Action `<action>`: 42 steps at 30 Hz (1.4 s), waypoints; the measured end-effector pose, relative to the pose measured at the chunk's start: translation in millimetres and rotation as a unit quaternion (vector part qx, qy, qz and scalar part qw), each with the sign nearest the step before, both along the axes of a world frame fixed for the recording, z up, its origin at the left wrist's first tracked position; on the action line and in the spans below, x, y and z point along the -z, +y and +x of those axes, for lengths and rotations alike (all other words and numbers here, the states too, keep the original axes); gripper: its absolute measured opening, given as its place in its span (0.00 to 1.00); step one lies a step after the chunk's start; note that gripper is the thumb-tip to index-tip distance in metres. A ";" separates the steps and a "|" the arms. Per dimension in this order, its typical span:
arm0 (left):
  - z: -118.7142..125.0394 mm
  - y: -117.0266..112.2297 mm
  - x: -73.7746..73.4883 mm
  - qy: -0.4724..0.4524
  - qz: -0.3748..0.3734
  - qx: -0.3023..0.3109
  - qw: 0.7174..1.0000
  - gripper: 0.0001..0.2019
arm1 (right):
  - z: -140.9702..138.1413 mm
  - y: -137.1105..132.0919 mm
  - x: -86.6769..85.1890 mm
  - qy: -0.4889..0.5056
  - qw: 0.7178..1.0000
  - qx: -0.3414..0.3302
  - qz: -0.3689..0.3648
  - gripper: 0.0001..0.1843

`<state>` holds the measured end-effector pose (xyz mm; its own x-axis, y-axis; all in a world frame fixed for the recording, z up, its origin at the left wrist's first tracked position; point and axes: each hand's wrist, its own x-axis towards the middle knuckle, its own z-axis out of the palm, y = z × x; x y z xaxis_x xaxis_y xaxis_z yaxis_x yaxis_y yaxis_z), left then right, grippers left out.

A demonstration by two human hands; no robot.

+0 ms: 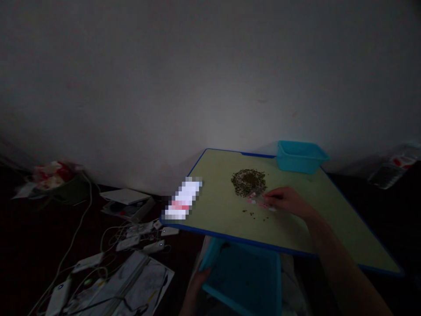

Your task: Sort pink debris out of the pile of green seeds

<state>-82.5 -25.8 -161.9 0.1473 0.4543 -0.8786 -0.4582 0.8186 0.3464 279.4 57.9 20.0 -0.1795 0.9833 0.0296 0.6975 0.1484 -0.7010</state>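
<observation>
My right hand (pixel 285 201) rests on a low green table (pixel 329 210) with a blue rim, fingers curled together over a few small pink and white bits (pixel 255 199). Just beyond them lies a pile of small green-brown grains (pixel 248 181). A few loose grains (pixel 253 213) are scattered nearer the front edge. My left hand (pixel 199 281) grips the left rim of a blue tray (pixel 245 274) held below the table's front edge. What my right fingers pinch is too small to name.
A blue tub (pixel 301 156) stands at the table's far edge by the grey wall. A blurred white object (pixel 183 198) lies on the table's left corner. On the dark floor to the left are white cables, chargers and papers (pixel 125 254).
</observation>
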 end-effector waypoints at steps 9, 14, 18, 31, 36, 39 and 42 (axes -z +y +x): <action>12.6 -29.6 -24.8 -0.100 0.091 0.002 0.991 0.39 | 40.1 -113.6 21.8 -0.082 0.960 0.260 0.065 0.20; 19.1 -31.0 -32.6 -0.149 0.098 0.033 0.983 0.41 | 24.0 -141.8 33.4 -0.075 0.956 0.273 0.072 0.20; 19.0 -27.5 -24.0 -0.120 0.127 0.040 0.984 0.45 | 0.7 -133.9 28.2 -0.069 0.961 0.253 0.088 0.19; 20.0 -25.5 -24.8 -0.126 0.137 0.028 0.982 0.44 | -34.8 -114.5 27.2 -0.044 0.976 0.200 0.072 0.20; 17.7 -22.1 -14.4 -0.118 0.114 0.029 0.986 0.46 | -41.2 -113.3 23.5 -0.024 0.988 0.146 0.052 0.20; 18.1 -21.4 -21.4 -0.111 0.115 0.042 0.986 0.44 | -47.2 -111.9 21.0 -0.014 0.992 0.114 0.051 0.19; 19.8 -21.9 -31.7 -0.102 0.117 0.043 0.987 0.43 | -54.2 -110.0 18.1 -0.008 0.995 0.086 0.049 0.18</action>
